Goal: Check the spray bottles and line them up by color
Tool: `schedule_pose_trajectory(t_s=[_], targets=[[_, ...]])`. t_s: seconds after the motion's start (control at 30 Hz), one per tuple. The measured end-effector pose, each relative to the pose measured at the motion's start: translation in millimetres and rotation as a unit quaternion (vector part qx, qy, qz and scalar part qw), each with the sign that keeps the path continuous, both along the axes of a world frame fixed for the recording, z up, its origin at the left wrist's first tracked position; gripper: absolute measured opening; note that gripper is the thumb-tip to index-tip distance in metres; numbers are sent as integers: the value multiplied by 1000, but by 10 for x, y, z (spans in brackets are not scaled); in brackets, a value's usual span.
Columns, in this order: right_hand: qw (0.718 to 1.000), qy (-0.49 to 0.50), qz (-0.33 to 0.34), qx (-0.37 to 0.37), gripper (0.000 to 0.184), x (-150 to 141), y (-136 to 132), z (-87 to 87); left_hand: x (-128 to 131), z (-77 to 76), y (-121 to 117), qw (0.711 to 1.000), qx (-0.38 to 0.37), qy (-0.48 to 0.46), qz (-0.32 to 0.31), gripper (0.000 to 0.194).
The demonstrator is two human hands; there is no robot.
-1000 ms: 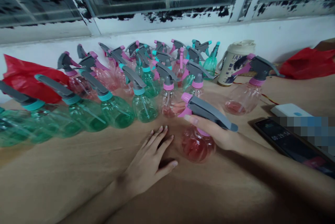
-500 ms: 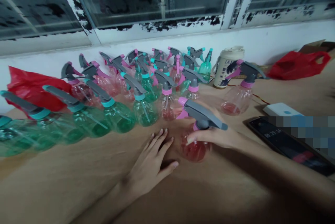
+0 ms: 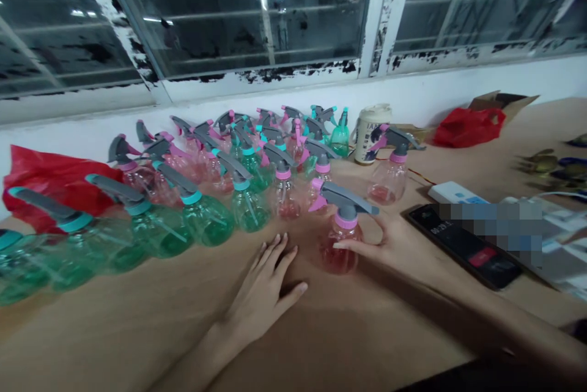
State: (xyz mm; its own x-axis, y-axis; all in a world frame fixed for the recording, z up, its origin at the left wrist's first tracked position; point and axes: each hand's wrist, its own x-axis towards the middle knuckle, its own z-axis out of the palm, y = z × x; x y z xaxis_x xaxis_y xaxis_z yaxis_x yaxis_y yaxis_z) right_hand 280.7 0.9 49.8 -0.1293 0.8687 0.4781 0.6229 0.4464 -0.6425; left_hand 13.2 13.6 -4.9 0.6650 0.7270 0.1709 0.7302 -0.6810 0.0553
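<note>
A pink spray bottle [image 3: 340, 244] with a grey trigger head stands upright on the brown table [image 3: 114, 318]. My right hand [image 3: 385, 244] curls around its right side, fingers touching the bottle's body. Flat on the table just left of that bottle lies my left hand [image 3: 268, 285], fingers stretched out, holding nothing. Behind both hands stand several green and pink spray bottles [image 3: 206, 214] in rows.
Another pink spray bottle [image 3: 389, 175] stands alone at the right, near a cream mug [image 3: 369, 134]. A dark phone [image 3: 463, 246] and a white box [image 3: 454, 192] lie to the right. Red plastic bags sit at the far left [image 3: 50, 181] and far right [image 3: 465, 126]. A wall with windows runs behind.
My right hand slid from the trigger head down to the bottle's body, and the bottle now stands upright on the table. My left hand stayed flat. The view tilted upward.
</note>
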Motion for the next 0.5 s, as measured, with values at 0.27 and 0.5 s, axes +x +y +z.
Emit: schedule_pose_trajectory(t_s=[0.27,0.5], targets=[[995,-24,-94,11,52,300,-3,-5,-16,-29,25,1000,18,-25,-4,58],[978,-106,-160,78,55,565,312,-54,-21,-24,40,999,27,-28,-9,56]])
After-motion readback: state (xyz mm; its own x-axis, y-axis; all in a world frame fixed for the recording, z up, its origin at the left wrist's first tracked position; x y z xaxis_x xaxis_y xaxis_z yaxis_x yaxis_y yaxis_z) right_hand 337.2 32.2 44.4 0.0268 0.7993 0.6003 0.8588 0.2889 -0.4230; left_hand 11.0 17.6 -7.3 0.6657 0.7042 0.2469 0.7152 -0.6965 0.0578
